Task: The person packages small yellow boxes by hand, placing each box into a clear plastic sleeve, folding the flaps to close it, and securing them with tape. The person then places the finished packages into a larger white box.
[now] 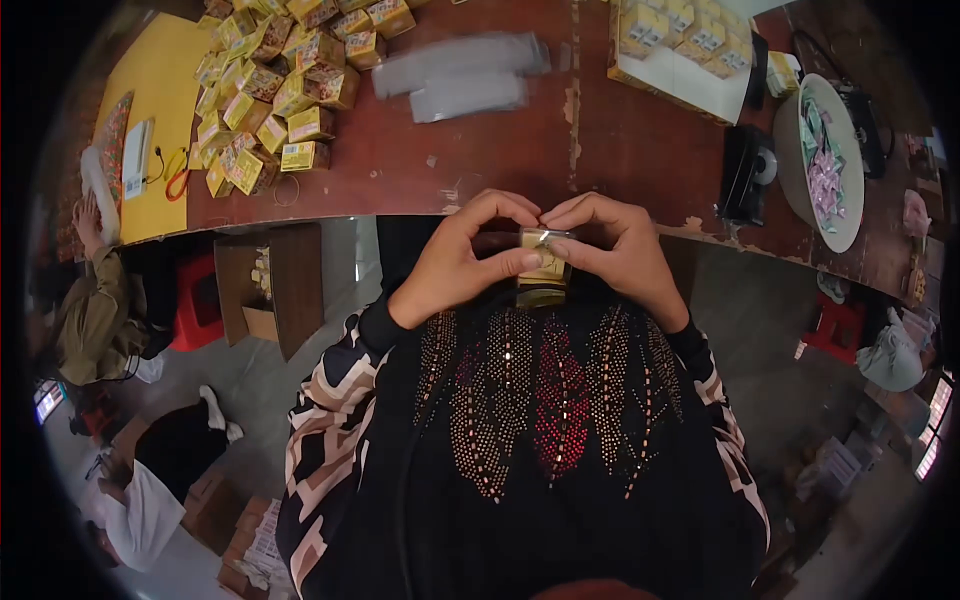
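Note:
Close to my chest, at the table's front edge, both hands grip a small yellow box (540,262) with something clear and shiny around its upper part, perhaps plastic film. My left hand (460,258) has its thumb pressed on the box's near face and its fingers curled behind. My right hand (628,248) holds the other side in the same way, its thumb near the top. The fingertips of both hands meet at the box's upper edge. On the table beyond lie flat clear plastic sleeves (468,78), partly blurred.
A heap of small yellow boxes (285,95) covers the table's back left. At the back right stands a tray (660,85) of yellow boxes, near a black tape dispenser (745,175) and a white basin (850,185) of coloured packets. Other people sit at left.

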